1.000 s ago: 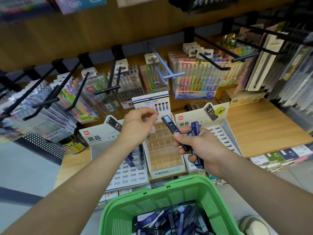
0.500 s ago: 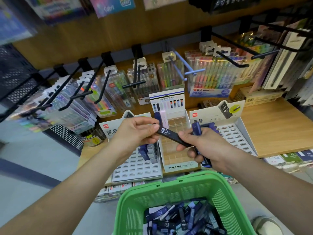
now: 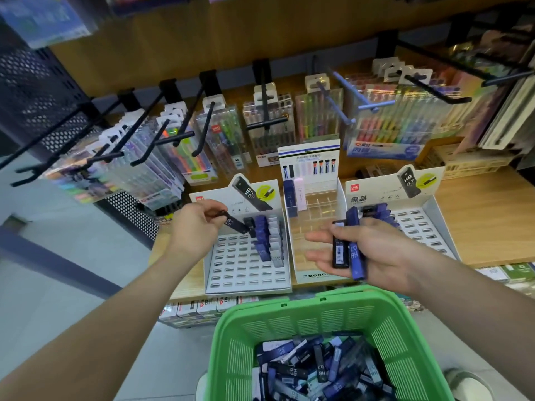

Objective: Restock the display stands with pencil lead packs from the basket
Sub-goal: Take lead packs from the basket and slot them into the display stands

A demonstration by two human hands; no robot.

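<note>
Black pack (image 3: 235, 222) has passed to left hand (image 3: 194, 227), now pinched over left stand (image 3: 240, 270), probably nearing a slot. Right hand (image 3: 385, 256), thumb across, holds spare packs (image 3: 356, 256) with fingers half-extended.

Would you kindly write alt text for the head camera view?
The left hand holds a black lead pack at the left display stand, while the right hand grips several spare packs. A green basket of packs fills the foreground.
</note>
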